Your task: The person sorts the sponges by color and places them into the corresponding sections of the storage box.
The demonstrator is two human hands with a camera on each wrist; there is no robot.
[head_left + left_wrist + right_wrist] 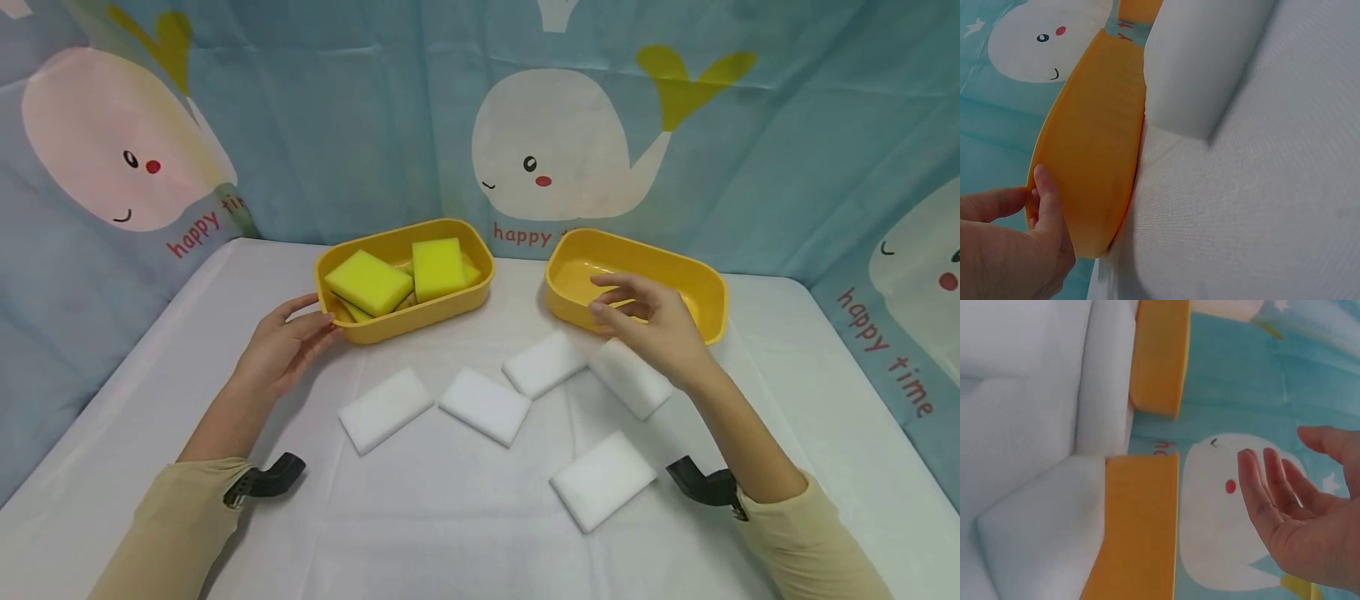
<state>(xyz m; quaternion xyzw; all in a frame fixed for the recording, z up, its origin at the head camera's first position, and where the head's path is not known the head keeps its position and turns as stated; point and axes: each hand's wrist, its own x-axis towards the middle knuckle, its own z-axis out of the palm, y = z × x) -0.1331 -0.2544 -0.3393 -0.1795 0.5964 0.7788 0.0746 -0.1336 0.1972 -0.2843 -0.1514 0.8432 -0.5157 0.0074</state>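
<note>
Beige cloth sleeves (161, 529) lie nearest the camera. The left hand (281, 348) pinches the left-end rim of an oblong yellow plastic tray (420, 320) of yellow sponges (439, 268). The right hand (660, 325), loosely curved and holding nothing, is nearest a flat white foam-like block (628, 379) below it, long axis running far-left to near-right beside a second yellow tray (572, 307); desk (420, 533) surface stretches nearer the person.
</note>
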